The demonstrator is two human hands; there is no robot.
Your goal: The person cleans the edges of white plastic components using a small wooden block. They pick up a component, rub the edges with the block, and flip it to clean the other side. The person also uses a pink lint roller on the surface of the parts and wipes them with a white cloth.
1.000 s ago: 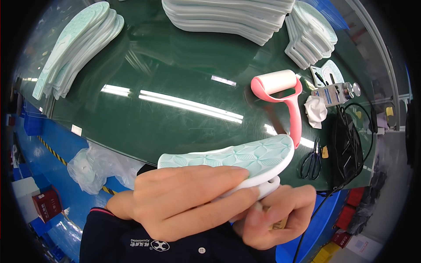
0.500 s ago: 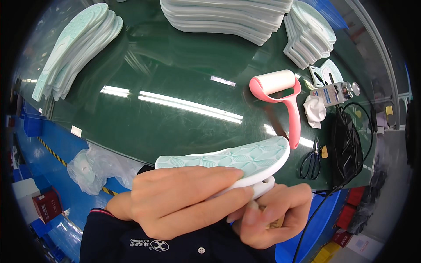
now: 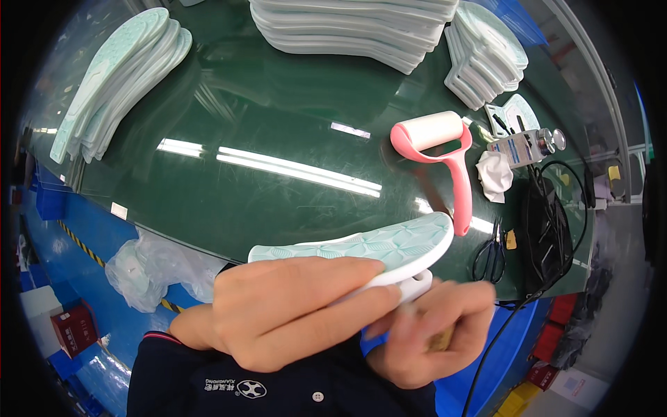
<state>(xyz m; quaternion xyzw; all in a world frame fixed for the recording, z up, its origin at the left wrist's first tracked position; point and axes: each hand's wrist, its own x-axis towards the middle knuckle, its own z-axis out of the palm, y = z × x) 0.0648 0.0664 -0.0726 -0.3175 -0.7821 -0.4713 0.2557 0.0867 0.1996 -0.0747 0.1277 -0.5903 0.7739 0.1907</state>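
My left hand (image 3: pixel 299 306) grips a shoe-sole-shaped piece (image 3: pixel 410 240), with its fingers stretched across the near side. The piece has a mint-green leaf-patterned face and a thick white edge, and it is tilted above the table's near edge. A smaller white part (image 3: pixel 417 283) with a hole at its end sticks out beneath it, next to my left fingertips. Just below that end is my right hand (image 3: pixel 438 333), its fingers curled and partly smeared by motion. Something tan shows inside the curl, too unclear to name.
Stacks of similar white-and-mint pieces stand at the far left (image 3: pixel 128 76), far middle (image 3: pixel 347 31) and far right (image 3: pixel 486 55) of the green table (image 3: pixel 278 111). On the right lie a pink-handled lint roller (image 3: pixel 460 181), crumpled tissue (image 3: pixel 495 177), bottle (image 3: pixel 517 147), scissors (image 3: pixel 491 257) and black bag (image 3: pixel 545 236).
My right hand has shifted slightly, its fingers blurred beside the white part. The piece in my left hand stays almost in place. The whole view has shifted slightly.
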